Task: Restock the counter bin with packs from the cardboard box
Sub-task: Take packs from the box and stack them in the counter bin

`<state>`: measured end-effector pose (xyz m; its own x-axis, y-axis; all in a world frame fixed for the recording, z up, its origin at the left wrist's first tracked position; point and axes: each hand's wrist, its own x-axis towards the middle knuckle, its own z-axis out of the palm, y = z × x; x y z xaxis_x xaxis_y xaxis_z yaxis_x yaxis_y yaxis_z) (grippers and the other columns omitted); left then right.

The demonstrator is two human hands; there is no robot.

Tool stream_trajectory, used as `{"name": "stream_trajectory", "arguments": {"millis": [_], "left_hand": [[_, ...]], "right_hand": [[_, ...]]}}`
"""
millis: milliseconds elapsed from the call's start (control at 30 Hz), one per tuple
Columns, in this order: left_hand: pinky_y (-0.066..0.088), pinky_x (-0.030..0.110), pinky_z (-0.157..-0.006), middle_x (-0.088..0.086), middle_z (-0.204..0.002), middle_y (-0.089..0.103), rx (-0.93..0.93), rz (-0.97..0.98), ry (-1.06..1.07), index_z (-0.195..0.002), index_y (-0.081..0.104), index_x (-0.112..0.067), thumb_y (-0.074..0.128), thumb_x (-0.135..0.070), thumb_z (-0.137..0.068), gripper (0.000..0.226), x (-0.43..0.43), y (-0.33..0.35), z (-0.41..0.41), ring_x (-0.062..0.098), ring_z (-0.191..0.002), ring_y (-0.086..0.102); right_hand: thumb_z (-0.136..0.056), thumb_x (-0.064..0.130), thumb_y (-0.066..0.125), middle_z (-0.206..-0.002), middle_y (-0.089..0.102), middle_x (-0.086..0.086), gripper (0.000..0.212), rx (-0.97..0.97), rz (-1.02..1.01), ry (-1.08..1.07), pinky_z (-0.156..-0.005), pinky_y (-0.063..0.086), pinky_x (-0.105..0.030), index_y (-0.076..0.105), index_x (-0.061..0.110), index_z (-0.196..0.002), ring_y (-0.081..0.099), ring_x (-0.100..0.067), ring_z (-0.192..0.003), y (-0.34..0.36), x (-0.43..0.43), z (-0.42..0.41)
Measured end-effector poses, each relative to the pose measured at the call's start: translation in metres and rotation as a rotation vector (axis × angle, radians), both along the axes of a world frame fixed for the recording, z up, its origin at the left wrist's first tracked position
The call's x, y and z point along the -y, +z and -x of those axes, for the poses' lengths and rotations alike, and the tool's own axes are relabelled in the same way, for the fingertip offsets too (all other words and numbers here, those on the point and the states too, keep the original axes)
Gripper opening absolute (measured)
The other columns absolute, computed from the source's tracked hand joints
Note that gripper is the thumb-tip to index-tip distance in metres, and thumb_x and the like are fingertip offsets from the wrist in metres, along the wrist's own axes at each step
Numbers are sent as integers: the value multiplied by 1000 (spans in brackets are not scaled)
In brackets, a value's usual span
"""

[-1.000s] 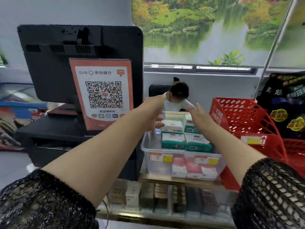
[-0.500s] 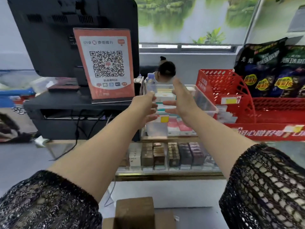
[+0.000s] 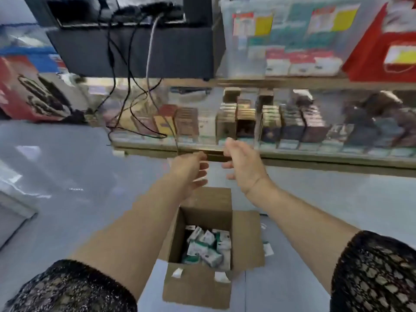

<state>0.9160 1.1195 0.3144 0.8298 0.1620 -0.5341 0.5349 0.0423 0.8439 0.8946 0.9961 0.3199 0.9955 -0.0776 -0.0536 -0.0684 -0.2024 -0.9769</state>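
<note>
Both hands are empty. The left hand has its fingers loosely curled around nothing, and the right hand is relaxed, with its fingers slightly bent. They hang close together but apart.

A second ago they were up in the counter bin, among the green-and-white packs stacked there. Half a second ago they were drawing back from it with nothing in them. Now they have dropped to the front of the glass display case, and the view has tipped down with them, so the bin sits blurred along the top edge on the counter.

Directly below the hands, the cardboard box stands on the floor with its flaps open. A jumble of green-and-white packs lies in its bottom. Something small and white lies on the floor just beside the right flap, too blurred to name.

This looks like the turn between two loads: one batch is in the bin and the hands are heading back for more. The box is far from empty, so the restocking seems only partly done. The next reach calls for going down into the box, well below where the hands are now.

Further out are a red basket just right of the bin, a black stand to its left, and dark cables trailing over the case.
</note>
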Motion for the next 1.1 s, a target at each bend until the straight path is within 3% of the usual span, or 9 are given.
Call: {"name": "stream_trajectory", "arguments": {"millis": [167,333,433,500,600,733,900,1000,1100], "left_hand": [[50,39,-83,8,-106,60,-107,-77,59,-120,56,-10,53,-25,-95,29,-25,-137,0,21,-89,55],[45,33,-61,4,-88,55,-238,-95,61,-88,55,-16,55,-29,-94,14,-46,-256,-3,15,-72,49],[46,37,-69,3,-85,51,-312,-82,83,-79,49,-19,53,-25,-96,18,-53,-315,-7,18,-76,48],[46,39,-74,8,-98,56,-358,-83,81,-89,54,-15,53,-25,-95,12,-52,-350,-9,22,-86,52],[51,42,-80,13,-118,56,-443,-98,27,-120,54,-9,53,-28,-94,32,-43,-399,-10,31,-105,54],[46,44,-99,17,-133,49,-589,-102,-13,-137,41,-6,47,-24,-99,42,-24,-450,-14,35,-122,48],[45,45,-96,19,-113,54,-786,13,-26,-131,45,-7,46,-23,-99,35,-8,-484,-17,37,-118,51],[43,45,-99,13,-83,47,-851,56,-48,-121,51,-11,50,-25,-98,27,-5,-501,-18,33,-106,53],[38,54,-101,14,-87,46,-898,124,-22,-126,52,-12,54,-27,-94,35,-2,-518,-22,37,-124,43]], "right_hand": [[-97,54,32,-106,55,5,29,-222,-3,53,-97,46,-49,51,33,-91,55,-21,-107,-151,-23,6],[-72,73,32,-92,53,14,38,-390,-35,5,-94,47,-51,48,39,-76,57,-24,-102,-268,-46,5],[-61,79,29,-91,53,14,48,-471,-38,-34,-95,45,-52,48,37,-74,57,-25,-103,-318,-53,-1],[-67,76,31,-90,53,13,45,-490,-37,-59,-95,46,-52,48,35,-75,57,-26,-102,-346,-56,-6],[-89,63,34,-89,53,12,36,-506,-20,-83,-95,46,-51,48,33,-76,56,-24,-102,-385,-56,-14],[-90,61,34,-88,55,10,39,-554,15,-116,-97,45,-51,50,29,-75,55,-25,-106,-427,-56,-22],[-92,59,34,-98,61,-3,39,-608,10,-132,-97,45,-49,50,27,-76,57,-26,-104,-461,-53,-27],[-94,56,35,-102,60,-4,34,-628,14,-140,-97,45,-49,50,29,-80,57,-24,-103,-472,-48,-29],[-96,52,36,-93,57,2,32,-634,8,-142,-97,46,-48,49,29,-79,57,-22,-99,-477,-43,-29]]}}
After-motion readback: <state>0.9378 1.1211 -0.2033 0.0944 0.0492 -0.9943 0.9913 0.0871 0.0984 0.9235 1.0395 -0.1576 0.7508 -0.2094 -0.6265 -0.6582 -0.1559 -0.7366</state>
